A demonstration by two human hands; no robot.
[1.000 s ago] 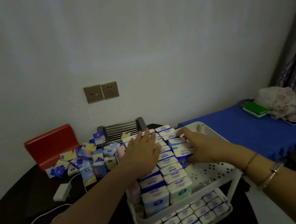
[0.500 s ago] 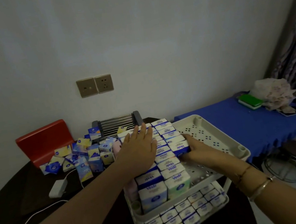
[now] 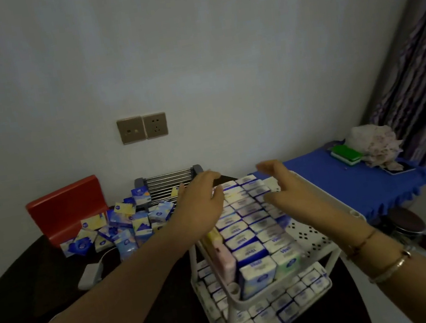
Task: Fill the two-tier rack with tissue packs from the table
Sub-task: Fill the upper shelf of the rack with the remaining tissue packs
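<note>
The two-tier rack [image 3: 323,194] is standing right of the dark table [image 3: 29,274], its upper rows running lengthwise away from the person. Loose tissue packs [image 3: 121,226] are lying heaped to the left, nearer the left hand [image 3: 199,205]. That hand and the right hand [image 3: 286,189] are hovering above the upper rows, fingers loosely spread and, through blur, seemingly holding nothing.

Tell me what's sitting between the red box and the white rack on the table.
Head view: a loose heap of tissue packs lies between the red box and the rack.
</note>
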